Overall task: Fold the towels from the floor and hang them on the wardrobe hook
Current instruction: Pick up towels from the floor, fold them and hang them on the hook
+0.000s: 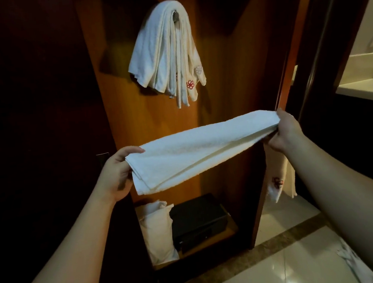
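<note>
Fingers [135,150] of both hands pinch a folded towel [195,149] by its ends, stretched below the hook [175,16]. Several towels [163,54] hang there already; this one awaits hanging.

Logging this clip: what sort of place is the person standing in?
Most likely a hotel room's entry area. A wooden wardrobe holds a small dark safe and a spare pillow at its bottom, matching white towels hang from a hook, and a bathroom counter shows at the right.
</note>
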The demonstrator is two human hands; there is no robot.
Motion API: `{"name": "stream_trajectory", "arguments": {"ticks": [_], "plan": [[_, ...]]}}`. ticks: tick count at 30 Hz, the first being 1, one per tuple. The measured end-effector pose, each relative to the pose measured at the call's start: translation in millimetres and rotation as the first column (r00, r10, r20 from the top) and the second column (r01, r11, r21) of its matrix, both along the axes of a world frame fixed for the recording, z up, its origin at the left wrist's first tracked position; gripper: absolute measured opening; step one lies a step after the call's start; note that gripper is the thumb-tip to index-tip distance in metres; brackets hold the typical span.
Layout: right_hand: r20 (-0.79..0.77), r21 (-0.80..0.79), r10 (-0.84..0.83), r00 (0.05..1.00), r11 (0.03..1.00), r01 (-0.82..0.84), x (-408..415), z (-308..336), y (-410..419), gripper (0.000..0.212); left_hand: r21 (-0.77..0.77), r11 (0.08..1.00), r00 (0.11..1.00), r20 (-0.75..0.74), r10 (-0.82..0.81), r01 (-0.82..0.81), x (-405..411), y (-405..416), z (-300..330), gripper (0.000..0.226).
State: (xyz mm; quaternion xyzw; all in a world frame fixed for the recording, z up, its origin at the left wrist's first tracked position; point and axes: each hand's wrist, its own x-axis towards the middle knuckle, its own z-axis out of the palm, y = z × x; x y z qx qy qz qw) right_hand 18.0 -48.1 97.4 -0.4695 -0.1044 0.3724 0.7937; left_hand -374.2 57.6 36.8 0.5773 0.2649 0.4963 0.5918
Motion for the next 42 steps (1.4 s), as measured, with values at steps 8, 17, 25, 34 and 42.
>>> {"name": "stream_trajectory", "arguments": {"ticks": [8, 17, 25, 34, 42], "plan": [[-0.020, 0.131, 0.029, 0.999, 0.991, -0.027, -1.1, 1.9, -6.0, 0.042, -0.022, 0.988, 0.987, -0.051, -0.155, 0.154, -7.1, -12.5, -9.5, 0.057], [-0.155, 0.337, 0.114, 0.981, 0.940, -0.056, -13.0, 10.5, -7.5, 0.043, -0.512, 0.836, 0.952, 0.304, -0.037, 0.196, 36.6, -34.4, -60.7, 0.042], [-0.149, 0.235, 0.012, 0.989, 0.972, 0.023, -0.6, 3.5, -16.1, 0.034, -0.249, 0.959, 0.944, 0.327, -0.052, 0.139, 35.3, -26.0, -60.2, 0.029], [-0.127, 0.200, 0.056, 0.990, 0.979, -0.030, -12.1, -7.2, -19.0, 0.041, -0.351, 0.936, 0.997, 0.061, 0.047, -0.022, 40.0, -20.8, -76.4, 0.021], [0.123, 0.150, 0.214, 0.969, 0.961, -0.232, -59.6, 17.8, -11.3, 0.048, -0.456, 0.869, 0.926, -0.377, 0.006, -0.191, 59.1, -25.6, -123.1, 0.047]]}}
